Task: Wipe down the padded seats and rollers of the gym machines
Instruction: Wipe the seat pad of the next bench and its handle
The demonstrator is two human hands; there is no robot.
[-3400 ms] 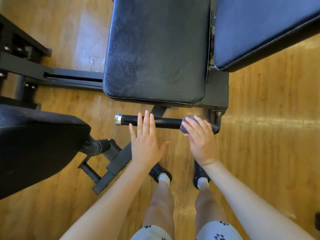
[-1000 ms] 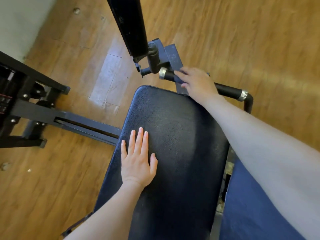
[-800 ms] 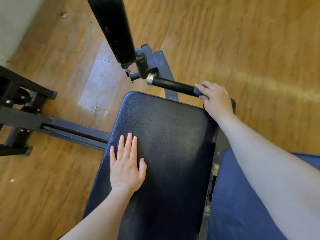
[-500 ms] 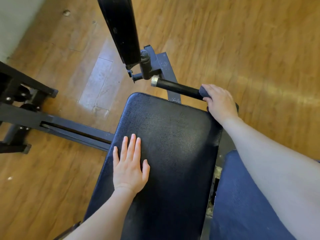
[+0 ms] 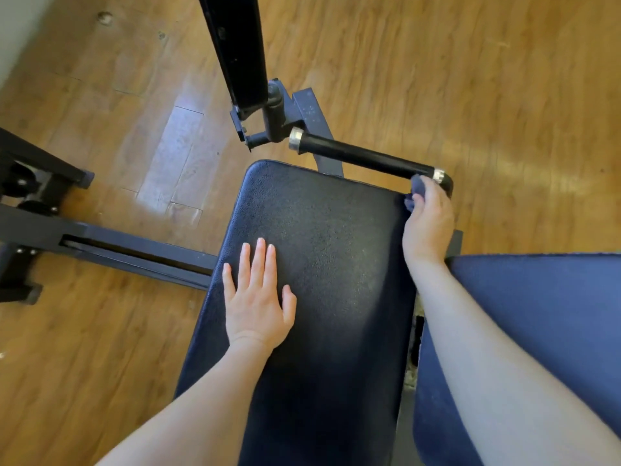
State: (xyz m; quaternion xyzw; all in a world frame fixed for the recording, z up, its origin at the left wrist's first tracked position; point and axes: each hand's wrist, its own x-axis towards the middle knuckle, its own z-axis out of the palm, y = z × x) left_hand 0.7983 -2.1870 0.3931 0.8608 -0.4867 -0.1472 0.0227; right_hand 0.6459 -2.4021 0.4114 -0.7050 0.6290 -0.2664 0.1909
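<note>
A black padded seat (image 5: pixel 336 250) fills the middle of the view. My left hand (image 5: pixel 257 297) lies flat on its left half, fingers straight. Beyond the seat's far edge runs a black roller bar (image 5: pixel 363 155) with metal end caps. My right hand (image 5: pixel 428 223) is at the seat's far right corner, just below the bar's right end, and grips a small dark blue cloth (image 5: pixel 415 190) bunched under the fingers. Most of the cloth is hidden by the hand.
A blue back pad (image 5: pixel 537 314) slopes at the right, next to my right forearm. A black upright pad (image 5: pixel 235 48) and its pivot bracket (image 5: pixel 275 119) stand beyond the seat. A dark steel frame rail (image 5: pixel 134 257) crosses the wooden floor at left.
My right hand slid the cloth rightwards along the roller bar, then came off its right end towards the seat corner. My left hand stayed flat on the seat.
</note>
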